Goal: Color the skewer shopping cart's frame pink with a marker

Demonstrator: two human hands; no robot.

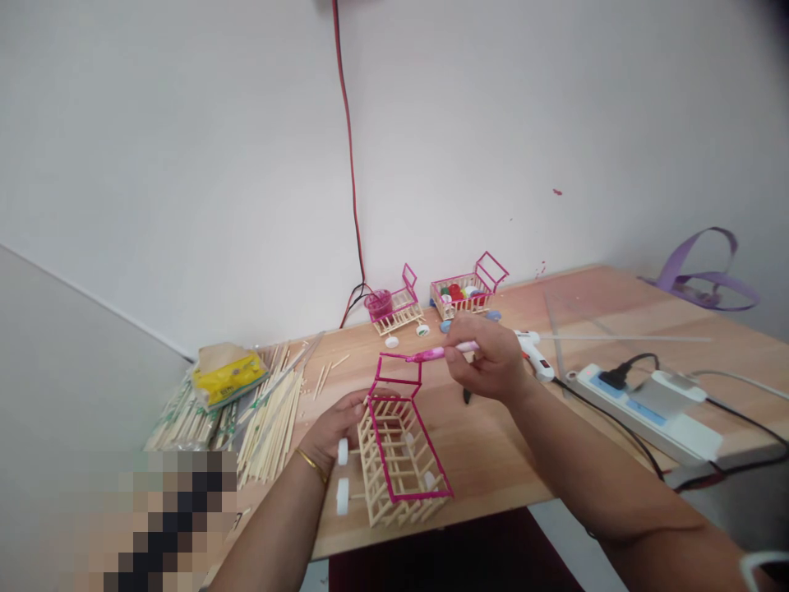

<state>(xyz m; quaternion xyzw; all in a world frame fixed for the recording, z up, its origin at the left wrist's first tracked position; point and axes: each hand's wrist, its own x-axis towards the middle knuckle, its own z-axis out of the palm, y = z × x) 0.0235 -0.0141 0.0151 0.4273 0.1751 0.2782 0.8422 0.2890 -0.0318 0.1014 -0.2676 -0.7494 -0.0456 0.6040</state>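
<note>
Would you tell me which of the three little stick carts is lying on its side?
The nearest cart, steadied by the left hand: its white wheels face sideways, while the pink-cup cart and the bottle-cap cart stand upright.

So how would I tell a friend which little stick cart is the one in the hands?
Start at the near edge of the wooden table. There the left hand steadies a stick cart tipped on its side, white wheels pointing left, a pink marker at its handle. The two carts by the wall stand upright, unheld.
</note>
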